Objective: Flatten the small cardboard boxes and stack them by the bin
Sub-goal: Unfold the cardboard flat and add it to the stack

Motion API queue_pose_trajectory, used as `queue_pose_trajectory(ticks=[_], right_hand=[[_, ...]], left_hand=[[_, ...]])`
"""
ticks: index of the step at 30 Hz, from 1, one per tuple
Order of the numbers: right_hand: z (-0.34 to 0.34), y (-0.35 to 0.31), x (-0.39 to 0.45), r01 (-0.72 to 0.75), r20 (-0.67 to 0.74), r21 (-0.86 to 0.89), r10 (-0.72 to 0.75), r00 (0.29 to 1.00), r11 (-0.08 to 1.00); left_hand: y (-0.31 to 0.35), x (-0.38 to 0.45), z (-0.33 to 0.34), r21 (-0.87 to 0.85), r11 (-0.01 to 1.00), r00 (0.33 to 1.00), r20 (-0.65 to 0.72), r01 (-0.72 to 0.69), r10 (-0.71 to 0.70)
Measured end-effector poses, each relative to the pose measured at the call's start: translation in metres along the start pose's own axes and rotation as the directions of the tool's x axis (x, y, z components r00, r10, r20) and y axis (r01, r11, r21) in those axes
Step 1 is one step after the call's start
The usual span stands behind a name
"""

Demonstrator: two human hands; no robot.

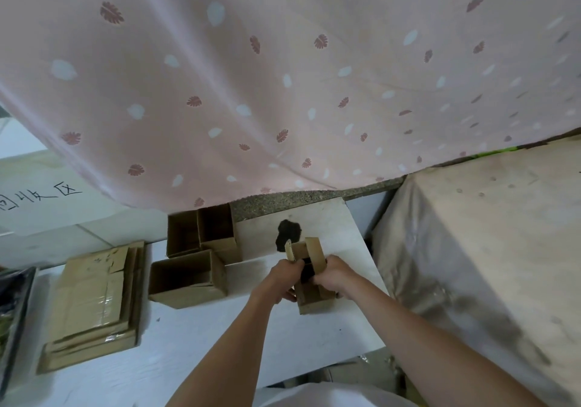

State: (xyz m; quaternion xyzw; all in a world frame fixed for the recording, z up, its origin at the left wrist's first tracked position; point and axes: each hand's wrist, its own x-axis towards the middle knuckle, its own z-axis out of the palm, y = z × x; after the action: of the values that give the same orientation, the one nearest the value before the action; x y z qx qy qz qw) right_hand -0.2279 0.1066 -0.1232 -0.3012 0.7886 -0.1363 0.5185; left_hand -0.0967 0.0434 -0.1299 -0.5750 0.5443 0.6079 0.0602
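I hold a small open cardboard box (312,299) over the white floor board, its flaps standing up. My left hand (281,279) grips its left wall and flap. My right hand (331,276) grips its right wall, fingers curled over the rim. To the left stand three more open small boxes: one in front (188,277) and two behind it (182,233) (218,229). A stack of flattened boxes (94,302) lies further left, next to a dark bin edge (14,309) at the frame's left border.
A pink leaf-print cloth (283,76) hangs over the upper view. A dusty covered block (487,249) rises at the right. A dark stain (287,232) marks the white board (195,343). A white sheet with handwriting (47,195) lies at far left.
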Motion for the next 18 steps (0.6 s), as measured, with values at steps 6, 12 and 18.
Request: queue_pose_trajectory(ticks=[6,12,18], right_hand=[[-0.008,0.003,-0.005,-0.073,0.105,0.137,0.059,0.993,0.988],[-0.026,0.012,-0.004,-0.019,-0.023,0.203,0.025,0.999,0.979],[-0.027,0.006,-0.006,0.139,-0.144,-0.128,-0.157,0.977,0.982]], left_hand=[[-0.002,-0.008,0.001,-0.182,0.983,0.999,-0.020,0.029,-0.033],[-0.018,-0.010,-0.003,-0.477,0.879,1.000,-0.013,-0.027,0.024],[-0.016,-0.005,-0.013,0.103,0.988,0.912,-0.383,-0.116,0.147]])
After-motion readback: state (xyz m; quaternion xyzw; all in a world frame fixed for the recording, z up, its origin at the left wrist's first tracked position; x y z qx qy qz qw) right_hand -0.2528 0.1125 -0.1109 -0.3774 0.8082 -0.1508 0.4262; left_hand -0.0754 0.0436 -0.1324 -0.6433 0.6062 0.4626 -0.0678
